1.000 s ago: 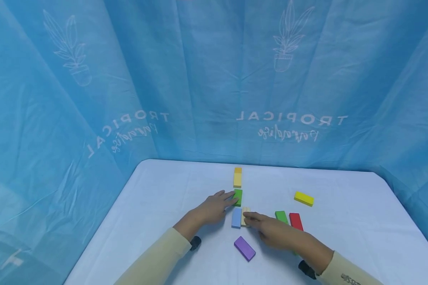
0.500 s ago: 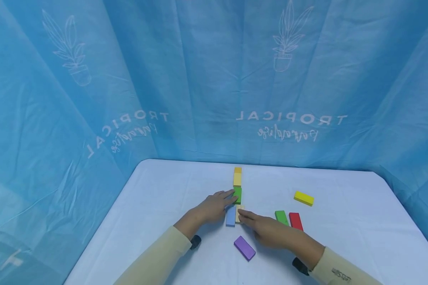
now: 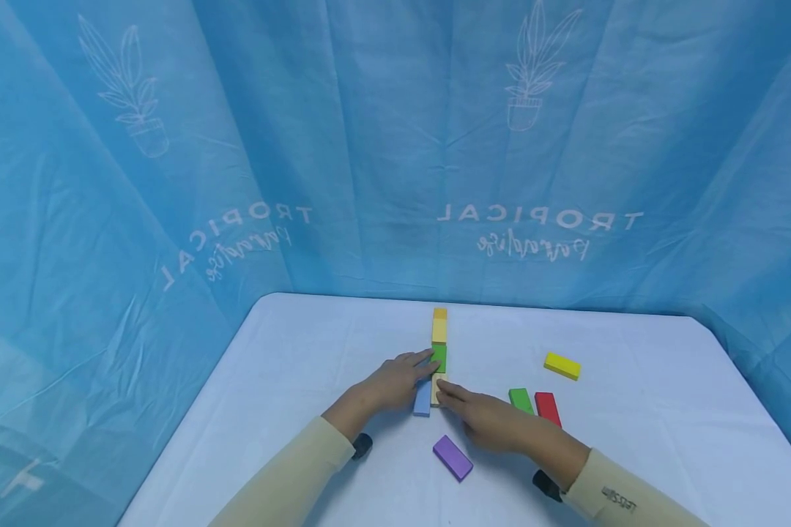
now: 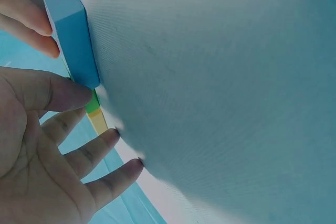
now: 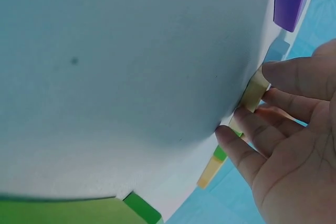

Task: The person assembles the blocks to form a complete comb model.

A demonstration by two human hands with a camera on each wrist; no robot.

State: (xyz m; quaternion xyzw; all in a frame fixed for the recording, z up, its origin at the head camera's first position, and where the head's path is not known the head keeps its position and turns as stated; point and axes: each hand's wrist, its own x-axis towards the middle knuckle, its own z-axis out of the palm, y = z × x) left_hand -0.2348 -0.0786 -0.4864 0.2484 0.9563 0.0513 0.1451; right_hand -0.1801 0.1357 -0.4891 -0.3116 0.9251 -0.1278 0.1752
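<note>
In the head view, a column of blocks runs toward me: a yellow block (image 3: 439,333) with an orange end, a green block (image 3: 440,357), then a pale wooden block (image 3: 436,400). A blue block (image 3: 422,402) lies along the wooden block's left side. My left hand (image 3: 394,383) spreads its fingers, two fingertips on the green block; in the left wrist view its thumb touches the end of the blue block (image 4: 79,45). Straight fingers of my right hand (image 3: 491,420) press against the wooden block's right side, its thumb at the near end in the right wrist view.
A purple block (image 3: 452,458) lies at an angle nearer to me. To the right are a second green block (image 3: 520,400), a red block (image 3: 547,408) and a bright yellow block (image 3: 562,366). Blue printed curtains (image 3: 395,146) hang behind and beside the white table (image 3: 666,410).
The wooden and blue blocks have slid left and slightly away from me with my right hand. The green block has moved up against the yellow one. My left hand has barely moved.
</note>
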